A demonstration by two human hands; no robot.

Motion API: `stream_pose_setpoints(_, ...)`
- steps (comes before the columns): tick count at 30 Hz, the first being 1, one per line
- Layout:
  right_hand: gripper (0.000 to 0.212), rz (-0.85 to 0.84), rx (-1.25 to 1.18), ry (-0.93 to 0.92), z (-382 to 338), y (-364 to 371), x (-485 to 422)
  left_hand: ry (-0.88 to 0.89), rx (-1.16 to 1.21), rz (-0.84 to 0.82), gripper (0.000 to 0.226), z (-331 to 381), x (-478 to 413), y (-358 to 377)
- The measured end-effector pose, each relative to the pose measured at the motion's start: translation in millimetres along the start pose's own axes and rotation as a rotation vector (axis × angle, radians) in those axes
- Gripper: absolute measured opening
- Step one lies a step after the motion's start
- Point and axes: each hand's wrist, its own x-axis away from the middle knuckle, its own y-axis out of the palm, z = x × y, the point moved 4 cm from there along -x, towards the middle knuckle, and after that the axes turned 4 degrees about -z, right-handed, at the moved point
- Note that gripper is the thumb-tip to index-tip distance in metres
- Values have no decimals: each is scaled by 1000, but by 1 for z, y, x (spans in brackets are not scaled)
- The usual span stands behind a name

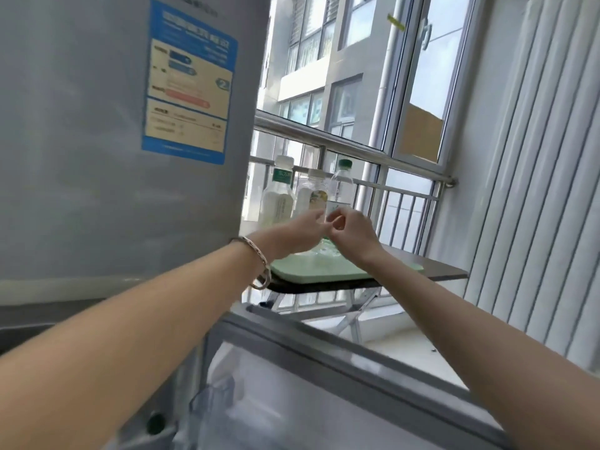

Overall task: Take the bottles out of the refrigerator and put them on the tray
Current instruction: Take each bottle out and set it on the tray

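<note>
Fridge door (pixel 324 368) edge sits nearest me, both forearms reaching over it. Three bottles (pixel 308 196) stand upright on the green tray (pixel 311 271) on the folding surface (pixel 438 271). Left hand (pixel 302 232) and right hand (pixel 350 232) loosely curled at their bases; whether either grip is closed on one, can't tell. Plastic, light, likely cold-slick: I'd grab mid-body, not the cap.

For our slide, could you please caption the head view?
Both hands meet before three bottles on the green tray.
</note>
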Motion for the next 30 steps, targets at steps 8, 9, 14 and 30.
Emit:
stream_pose_setpoints(8,36,-320,103,-115,-124,38,92,-119,-422,-75,51,-17,146,-43)
stream_pose_setpoints(9,36,-344,103,-127,-137,47,101,-137,-435,-72,52,-25,160,-48)
stream_pose_setpoints(14,30,-498,84,-221,-192,118,143,-247,-423,-119,39,-86,226,-72)
stream_pose_setpoints(30,65,-1019,13,-370,-224,420,198,-817,-480,-20,65,-333,330,-74)
